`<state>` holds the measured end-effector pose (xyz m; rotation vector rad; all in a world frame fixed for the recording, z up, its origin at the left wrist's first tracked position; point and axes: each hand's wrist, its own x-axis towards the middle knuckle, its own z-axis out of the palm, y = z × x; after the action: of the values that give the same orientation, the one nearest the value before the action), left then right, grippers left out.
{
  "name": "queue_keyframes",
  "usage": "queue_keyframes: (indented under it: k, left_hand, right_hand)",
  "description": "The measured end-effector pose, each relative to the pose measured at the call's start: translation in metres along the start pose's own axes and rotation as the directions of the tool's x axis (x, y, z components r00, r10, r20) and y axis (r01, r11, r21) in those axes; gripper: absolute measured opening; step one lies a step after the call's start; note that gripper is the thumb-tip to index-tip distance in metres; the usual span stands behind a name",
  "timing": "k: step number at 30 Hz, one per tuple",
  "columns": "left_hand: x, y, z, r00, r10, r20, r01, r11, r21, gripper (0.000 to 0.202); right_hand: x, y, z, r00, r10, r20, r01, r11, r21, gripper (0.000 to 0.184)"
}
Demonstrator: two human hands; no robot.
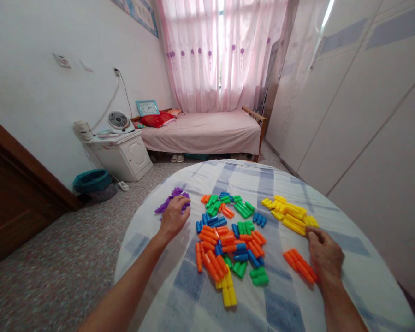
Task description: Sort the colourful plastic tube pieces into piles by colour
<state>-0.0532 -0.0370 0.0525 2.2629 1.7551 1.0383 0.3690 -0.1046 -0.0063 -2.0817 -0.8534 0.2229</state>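
Note:
My left hand (pixel 174 215) rests on a pile of purple plastic building blocks (pixel 166 204) at the left of the round table. Its fingers lie spread over the pieces, partly covering them. At the right, my right hand (pixel 325 251) has its fingers closed at the near end of a heap of yellow plastic building blocks (pixel 290 213), touching the end piece. An orange building block piece (pixel 300 266) lies just left of that hand, its end close to the wrist. Between my hands spreads a mixed heap of orange (pixel 210 265), green (pixel 244 210), blue (pixel 216 221) and yellow blocks (pixel 229 295).
A checked blue-and-white cloth covers the round table (pixel 193 304). Beyond it stand a bed (pixel 207 131) and a white bedside cabinet (pixel 124 157) with a fan (pixel 119 121). A bin (pixel 95 182) is on the floor at left; a white wardrobe (pixel 359 129) lines the right.

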Motion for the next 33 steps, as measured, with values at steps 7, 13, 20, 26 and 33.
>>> queue_keyframes:
  k: [7,13,20,26,33]
  left_hand:
    - [-0.061,0.042,0.057,0.985,-0.131,0.110,0.155,0.957,-0.247,0.041]
    - [-0.060,0.049,0.081,0.980,-0.174,0.100,0.200,0.879,-0.433,0.042]
    - [-0.060,0.046,0.078,0.980,-0.201,0.011,0.174,0.821,-0.544,0.035]
    - [-0.057,0.043,0.080,0.975,-0.221,-0.018,0.171,0.805,-0.568,0.032]
    - [-0.057,0.039,0.082,0.980,-0.200,0.004,0.169,0.817,-0.551,0.036]
  right_hand:
    - [-0.013,-0.017,0.000,0.985,-0.170,0.007,0.169,0.983,0.064,0.041]
    - [-0.042,-0.051,-0.002,0.856,-0.447,0.260,0.415,0.893,0.173,0.035]
    - [-0.088,-0.079,0.008,0.605,-0.541,0.585,0.666,0.746,0.001,0.046]
    - [-0.105,-0.081,0.024,0.669,-0.503,0.547,0.630,0.774,-0.059,0.036]
    - [-0.105,-0.075,0.025,0.709,-0.537,0.458,0.553,0.826,0.113,0.023]
